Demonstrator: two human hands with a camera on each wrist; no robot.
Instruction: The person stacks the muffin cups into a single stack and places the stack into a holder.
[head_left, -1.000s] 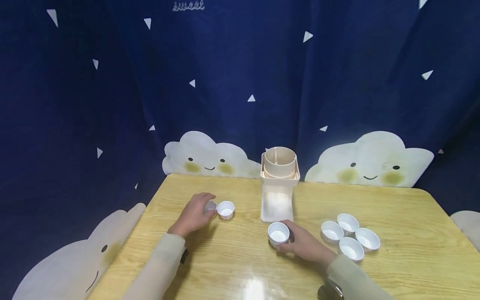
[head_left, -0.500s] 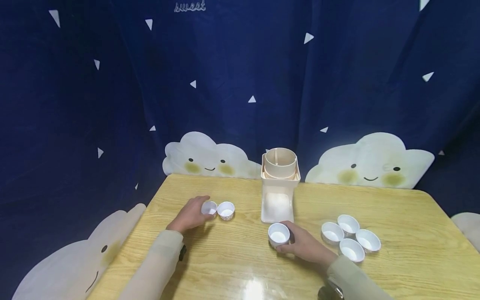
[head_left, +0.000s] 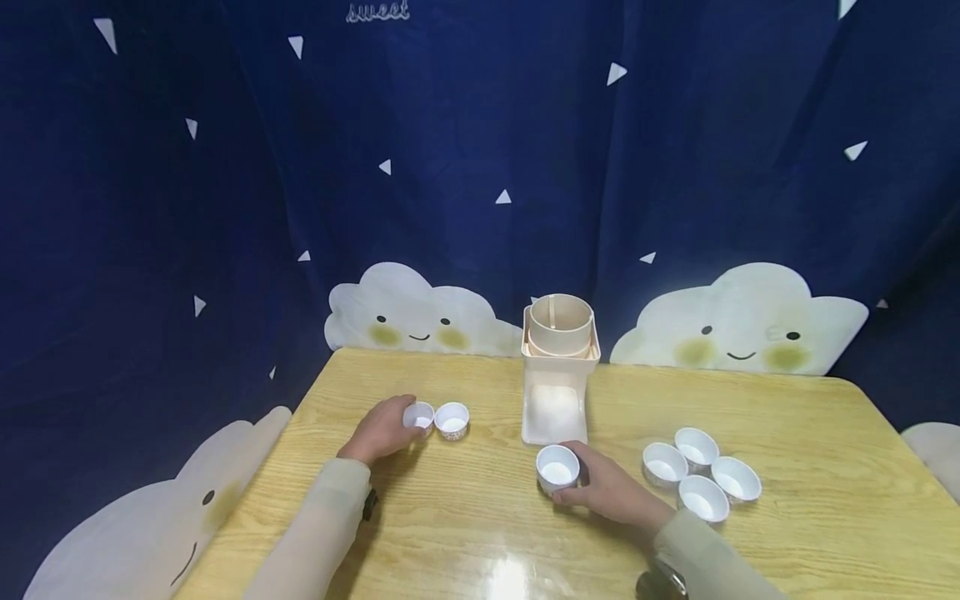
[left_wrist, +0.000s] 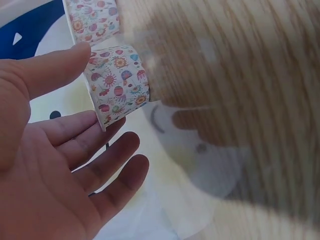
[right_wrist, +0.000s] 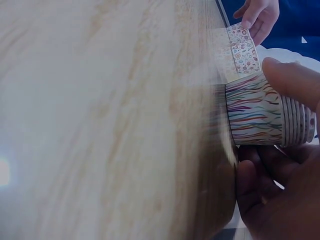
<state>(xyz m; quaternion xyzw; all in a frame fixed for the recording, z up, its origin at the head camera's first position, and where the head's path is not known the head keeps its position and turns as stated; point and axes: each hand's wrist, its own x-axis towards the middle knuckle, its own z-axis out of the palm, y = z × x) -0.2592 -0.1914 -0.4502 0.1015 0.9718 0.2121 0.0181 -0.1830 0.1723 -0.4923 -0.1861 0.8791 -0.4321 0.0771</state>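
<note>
On the left, my left hand (head_left: 381, 430) holds a small floral paper cup (left_wrist: 119, 86) by its rim, thumb on one side and fingers on the other. This cup stands upright, right beside a matching floral cup (head_left: 452, 422). Near the middle of the table, my right hand (head_left: 602, 483) grips an upright stack of nested paper cups (right_wrist: 257, 112) between thumb and fingers. Wavy coloured stripes cover the outermost cup, and several rims show at the stack's top. Seen from the head view, the white inside of the top cup (head_left: 557, 468) faces up.
Behind the stack stands a beige holder (head_left: 553, 408) with a round open tube on top. To the right, several white-lined paper cups (head_left: 703, 498) cluster on the wooden table (head_left: 465, 525). A dark blue curtain (head_left: 450, 167) with clouds hangs behind the table.
My left hand has drawn back slightly to the left, uncovering more of its cup beside the other floral cup. My right hand and its stack stay in place.
</note>
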